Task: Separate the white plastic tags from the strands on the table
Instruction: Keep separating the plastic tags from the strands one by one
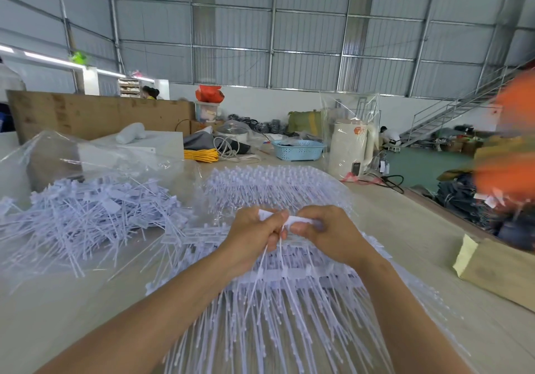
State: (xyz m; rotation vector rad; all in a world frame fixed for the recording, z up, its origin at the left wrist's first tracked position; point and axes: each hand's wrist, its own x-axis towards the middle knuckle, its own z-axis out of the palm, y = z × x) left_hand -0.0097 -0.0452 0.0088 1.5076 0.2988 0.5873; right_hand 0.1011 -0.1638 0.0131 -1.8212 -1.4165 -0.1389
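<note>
Both our hands meet over the table [405, 229]: the left hand [254, 233] and right hand [324, 230] each curl their fingers around one white tag [289, 219]. Thin strands [260, 263] hang below our left fingers onto the sheets of tags [289, 301] beneath; loose tags [86, 214] lie left.

Walls: grey corrugated metal sheeting [231, 32] on steel framing, white below.
Floor: green painted floor [419, 165], seen at right.
Stairs: a grey metal staircase [451, 113] is set against the right wall.
Counter: pale beige counter [405, 229].
</note>
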